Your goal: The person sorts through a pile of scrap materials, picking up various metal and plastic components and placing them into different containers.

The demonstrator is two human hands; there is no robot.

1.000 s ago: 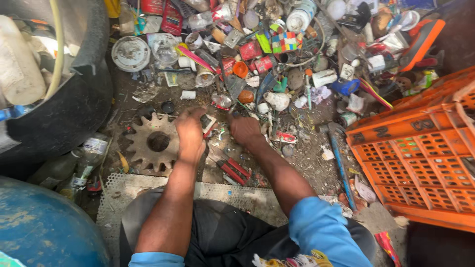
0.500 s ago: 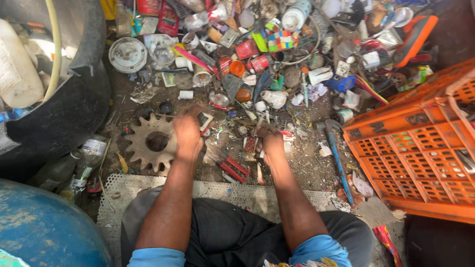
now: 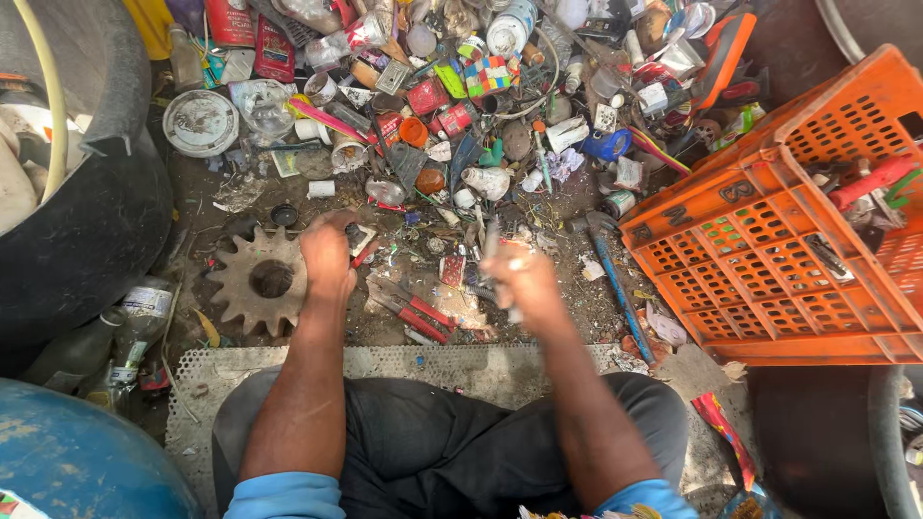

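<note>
- right hand [image 3: 524, 281] has pulled back from the scrap pile toward the body since a second ago, motion-blurred now, fingers closed round a thin grey metal piece [image 3: 492, 252]
- left hand [image 3: 325, 261] hasn't budged, pressed on the dirt floor by the rusty sprocket [image 3: 261, 281], fingers curled on some small bit, can't tell what
- red-handled pliers [image 3: 411, 309] lie between the hands
- orange crate [image 3: 769, 259] sits off right

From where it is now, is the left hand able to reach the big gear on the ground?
Probably yes. The left hand rests right beside the gear, at its right edge, and nothing lies on top of the gear. The pliers lie on the hand's other side, out of the way.
</note>
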